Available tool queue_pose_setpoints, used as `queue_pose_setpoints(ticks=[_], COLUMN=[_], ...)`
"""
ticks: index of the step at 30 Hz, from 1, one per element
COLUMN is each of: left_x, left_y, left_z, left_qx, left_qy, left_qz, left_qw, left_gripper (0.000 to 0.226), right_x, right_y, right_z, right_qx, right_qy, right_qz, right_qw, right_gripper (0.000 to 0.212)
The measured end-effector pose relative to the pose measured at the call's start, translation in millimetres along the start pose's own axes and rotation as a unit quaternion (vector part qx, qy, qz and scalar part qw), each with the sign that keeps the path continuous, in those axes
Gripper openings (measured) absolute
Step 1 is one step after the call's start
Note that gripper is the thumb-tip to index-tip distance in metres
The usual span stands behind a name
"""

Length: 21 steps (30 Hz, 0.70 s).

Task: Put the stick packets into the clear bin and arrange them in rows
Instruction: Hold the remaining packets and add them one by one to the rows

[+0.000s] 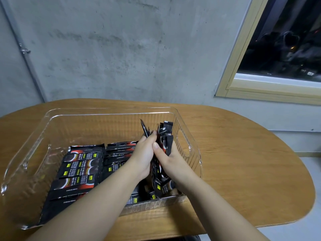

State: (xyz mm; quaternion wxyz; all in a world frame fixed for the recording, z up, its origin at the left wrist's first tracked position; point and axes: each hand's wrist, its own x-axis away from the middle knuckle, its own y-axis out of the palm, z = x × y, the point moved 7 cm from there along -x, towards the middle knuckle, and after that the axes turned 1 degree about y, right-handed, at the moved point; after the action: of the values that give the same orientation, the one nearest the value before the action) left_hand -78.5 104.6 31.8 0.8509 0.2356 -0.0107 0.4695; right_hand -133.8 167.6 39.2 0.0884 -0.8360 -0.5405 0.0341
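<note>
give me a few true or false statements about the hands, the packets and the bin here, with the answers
1. Both hands grip one bundle of stick packets inside the clear bin. True: the left hand and the right hand close on it together.
2. The bundle lies flat on the bin floor. False: it stands roughly on end at the bin's right side.
3. Rows of packets already lie flat in the bin's left and middle part. True.
4. The bin sits on the floor. False: it sits on a wooden table.
5. The bin has a lid on. False: it is open at the top.
</note>
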Motion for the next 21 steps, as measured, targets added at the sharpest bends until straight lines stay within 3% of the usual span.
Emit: queue_pose_setpoints(ticks=[4, 10, 16, 21], left_x=[0.0, -3.2, 4.5, 3.7], left_y=[-4.9, -0.9, 13.4, 12.7], left_z=[-5.4, -4.8, 5.9, 14.6], left_qx=[-0.004, 0.065, 0.056, -0.024], left_qy=[-0.035, -0.032, 0.003, 0.016], left_qz=[-0.003, -0.025, -0.044, -0.075], left_qw=[0.999, 0.997, 0.997, 0.997], left_gripper=[0.04, 0.061, 0.039, 0.036], right_x=[2.7, -3.1, -0.9, 2.3], right_y=[7.5, 5.6, -5.1, -13.7], right_z=[2.3, 7.5, -1.6, -8.8], right_qx=[-0.087, -0.125, -0.069, -0.046], right_qy=[0.036, 0.028, -0.019, -0.041], right_qz=[-0.064, -0.029, 0.058, 0.11], right_qw=[0.993, 0.991, 0.996, 0.992], right_gripper=[0.044, 0.047, 0.025, 0.028])
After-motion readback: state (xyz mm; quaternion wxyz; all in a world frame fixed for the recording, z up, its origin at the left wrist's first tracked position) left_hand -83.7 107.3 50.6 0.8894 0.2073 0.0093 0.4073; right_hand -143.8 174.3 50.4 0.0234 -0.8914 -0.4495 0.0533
